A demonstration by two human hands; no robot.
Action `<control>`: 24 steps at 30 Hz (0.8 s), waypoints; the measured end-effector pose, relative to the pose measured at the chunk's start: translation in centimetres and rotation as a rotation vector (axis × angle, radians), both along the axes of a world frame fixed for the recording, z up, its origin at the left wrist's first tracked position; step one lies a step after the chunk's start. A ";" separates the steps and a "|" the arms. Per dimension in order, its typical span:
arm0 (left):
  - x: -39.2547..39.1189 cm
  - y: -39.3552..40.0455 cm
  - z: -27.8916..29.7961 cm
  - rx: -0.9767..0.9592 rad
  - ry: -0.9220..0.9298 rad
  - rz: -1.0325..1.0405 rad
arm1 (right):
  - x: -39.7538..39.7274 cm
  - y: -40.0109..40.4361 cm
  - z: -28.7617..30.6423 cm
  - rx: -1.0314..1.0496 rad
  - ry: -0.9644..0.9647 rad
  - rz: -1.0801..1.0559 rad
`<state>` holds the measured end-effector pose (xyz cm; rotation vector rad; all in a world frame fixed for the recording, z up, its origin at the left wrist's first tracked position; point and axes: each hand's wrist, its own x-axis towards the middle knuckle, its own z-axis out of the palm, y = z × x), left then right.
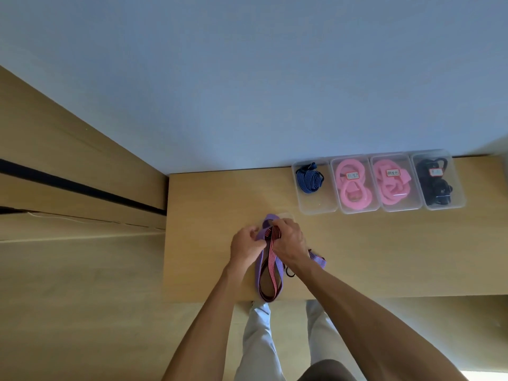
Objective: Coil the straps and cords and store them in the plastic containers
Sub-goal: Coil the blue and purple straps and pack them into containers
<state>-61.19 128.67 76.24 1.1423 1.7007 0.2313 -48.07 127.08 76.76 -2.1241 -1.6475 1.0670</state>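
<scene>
The left hand (246, 247) and the right hand (288, 240) are close together above the near middle of the wooden surface (384, 257), both with fingers curled onto a purple strap (258, 270) with a red-striped face, gripping its upper end. The strap hangs in long loops from the hands toward the near edge of the surface; a further section (317, 259) lies just right of the right wrist. Partly hidden behind the hands is a clear plastic piece, not identifiable. Along the far right edge stand four clear plastic containers side by side: one holding a blue striped strap (309, 180), two holding pink bands (354, 185) (393, 182), one holding black cords (435, 185).
</scene>
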 end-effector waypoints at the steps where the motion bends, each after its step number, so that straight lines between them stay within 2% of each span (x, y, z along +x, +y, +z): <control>1: 0.0 -0.1 -0.3 -0.027 -0.010 -0.028 | -0.1 -0.1 -0.1 -0.003 -0.003 -0.011; 5: 0.0 0.1 0.2 0.002 -0.089 0.073 | 0.1 -0.3 -0.3 -0.032 -0.033 -0.135; 12: -0.5 2.0 5.5 0.107 -0.406 0.274 | 1.2 -0.2 0.8 -0.153 -0.029 -0.341; 15: -0.2 3.0 8.4 0.185 -0.471 0.240 | 1.5 -0.1 1.7 -0.085 0.001 -0.362; 19: 1.0 4.0 12.0 0.281 -0.506 0.076 | 0.9 1.1 4.0 0.075 0.197 -0.318; 24: 1.4 5.0 14.3 0.329 -0.571 0.093 | 1.3 2.9 5.2 0.020 0.212 -0.268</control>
